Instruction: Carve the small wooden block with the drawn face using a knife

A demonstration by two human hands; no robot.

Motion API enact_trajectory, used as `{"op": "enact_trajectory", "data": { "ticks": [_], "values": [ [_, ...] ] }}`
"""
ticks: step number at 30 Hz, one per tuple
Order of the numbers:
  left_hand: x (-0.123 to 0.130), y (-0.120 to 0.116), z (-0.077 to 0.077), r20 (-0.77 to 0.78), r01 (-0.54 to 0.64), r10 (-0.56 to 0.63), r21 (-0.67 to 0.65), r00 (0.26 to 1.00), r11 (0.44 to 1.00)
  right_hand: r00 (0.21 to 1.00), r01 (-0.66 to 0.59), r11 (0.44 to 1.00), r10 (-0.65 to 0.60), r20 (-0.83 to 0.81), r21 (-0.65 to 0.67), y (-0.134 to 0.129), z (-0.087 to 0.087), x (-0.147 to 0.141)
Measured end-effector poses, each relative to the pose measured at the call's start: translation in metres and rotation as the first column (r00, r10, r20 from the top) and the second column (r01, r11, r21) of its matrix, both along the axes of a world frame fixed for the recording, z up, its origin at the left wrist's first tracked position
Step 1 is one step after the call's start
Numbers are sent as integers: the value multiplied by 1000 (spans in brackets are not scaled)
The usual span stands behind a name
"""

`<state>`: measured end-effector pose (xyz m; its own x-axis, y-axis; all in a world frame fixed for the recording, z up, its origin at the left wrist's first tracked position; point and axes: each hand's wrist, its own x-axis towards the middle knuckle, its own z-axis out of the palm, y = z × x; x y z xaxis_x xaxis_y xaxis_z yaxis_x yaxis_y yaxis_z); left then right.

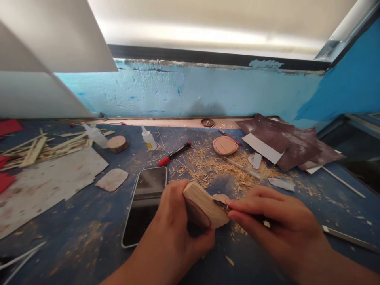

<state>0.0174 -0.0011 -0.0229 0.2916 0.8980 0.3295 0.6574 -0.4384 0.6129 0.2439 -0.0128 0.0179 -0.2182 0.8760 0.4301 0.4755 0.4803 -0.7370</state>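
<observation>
Fingers are bent in on both sides. Those of the left hand (pixel 175 219) wrap a thick, pale wooden block with a dark red drawn line (pixel 206 206), spread just to its thickness, thumb below. Those of the right hand (pixel 279 223) pinch a small, dark metal blade (pixel 220 204) against the block's right face. The block is raised between the hands.

Around it, left to right: a black phone with a pale rim (pixel 145 206) at 9 o'clock, a black marker with red ends (pixel 175 153) at 11, tan wood shavings (pixel 204 168) near 12, and a round, reddish-edged wooden disc (pixel 225 145) between 12 and 1.

Paring that face seems to be the step in hand; a further stroke would call for a firm left grip and fingertips clear of the edge.

The blade's handle is hidden in the right palm, both forearms are cut off, and the cutting contact is too small to judge.
</observation>
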Motion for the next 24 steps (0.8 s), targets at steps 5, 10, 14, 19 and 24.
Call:
{"op": "enact_trajectory", "data": {
  "ticks": [5,10,14,19,24],
  "values": [
    [0,0,0,3,1,-1,-6,1000,1000,1000,11,1000,-12,16,26,-1,0,2],
    [2,0,3,-20,16,-16,7,1000,1000,994,-36,917,-7,-106,-397,2,11,3],
    [1,-1,4,-26,23,-23,-2,999,1000,999,34,998,-33,23,-46,1,8,4],
    [1,-1,3,-28,16,-16,8,999,1000,999,18,978,-23,-23,-206,1,7,3],
    [1,-2,3,-38,19,-18,7,999,1000,999,19,999,-17,38,-45,1,6,3]
  ]
}}
